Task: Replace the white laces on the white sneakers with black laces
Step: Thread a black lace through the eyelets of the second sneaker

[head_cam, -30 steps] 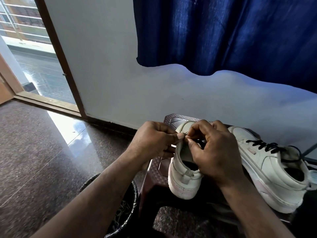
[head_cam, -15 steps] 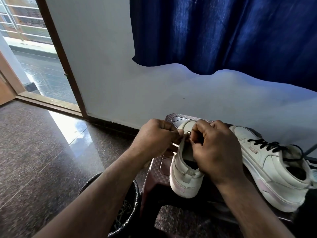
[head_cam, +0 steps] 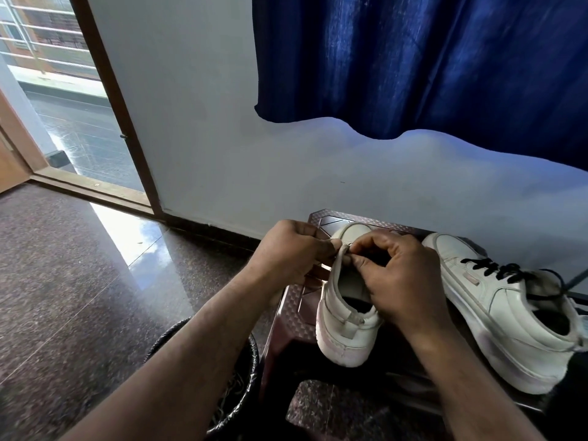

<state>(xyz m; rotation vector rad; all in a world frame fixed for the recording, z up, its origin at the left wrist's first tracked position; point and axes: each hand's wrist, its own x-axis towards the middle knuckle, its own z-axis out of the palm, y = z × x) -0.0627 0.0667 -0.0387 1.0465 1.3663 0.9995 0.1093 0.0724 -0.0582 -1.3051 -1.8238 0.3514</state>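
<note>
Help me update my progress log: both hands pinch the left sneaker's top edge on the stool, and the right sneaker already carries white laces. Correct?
Not quite. The head view shows the right sneaker carrying black laces, not white. The left hand and right hand do pinch the top edge of the left sneaker on the stool.

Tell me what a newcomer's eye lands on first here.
Both hands, left hand and right hand, pinch the top edge of the near sneaker on a brown stool at centre. To its right lies the second sneaker, already threaded with black laces. A deep blue curtain hangs across the upper right.
</note>
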